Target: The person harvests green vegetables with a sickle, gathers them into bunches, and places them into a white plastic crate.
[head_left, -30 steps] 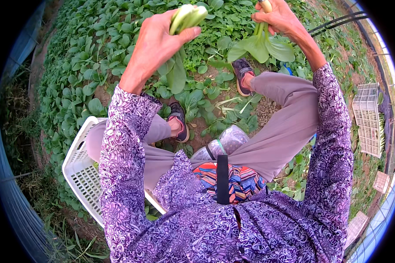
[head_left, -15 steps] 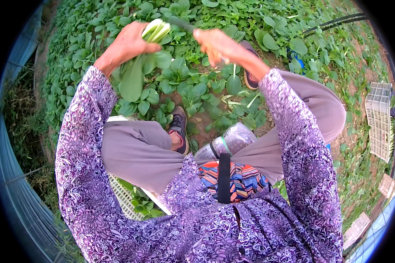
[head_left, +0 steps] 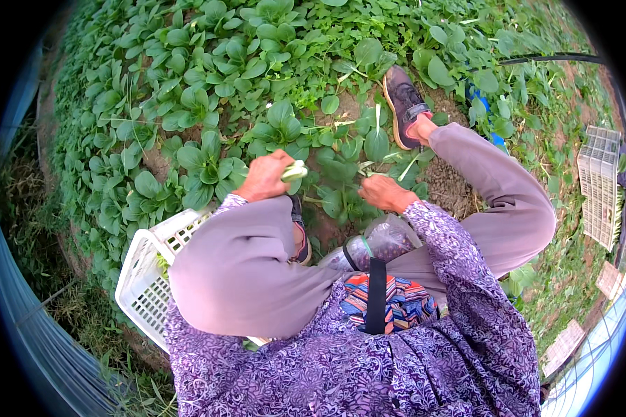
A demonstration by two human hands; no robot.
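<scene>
I am squatting over a bed of leafy green plants (head_left: 209,90). My left hand (head_left: 263,177) rests above my left knee and grips a cut bunch of greens by its pale stalks (head_left: 295,171). My right hand (head_left: 384,192) is low over the soil among small plants, its fingers curled; whether it holds anything I cannot tell. My knees in grey trousers frame the hands, and my right shoe (head_left: 403,104) stands in the bed.
A white plastic crate (head_left: 146,271) sits at my left behind the knee. A black hose (head_left: 549,59) crosses the bed at upper right. Stacked pale trays (head_left: 599,187) lie at the right. A clear plastic bag (head_left: 379,243) hangs at my waist.
Both hands came down from high in front of me to knee level. The left still grips the greens; the right has dropped toward the soil.
</scene>
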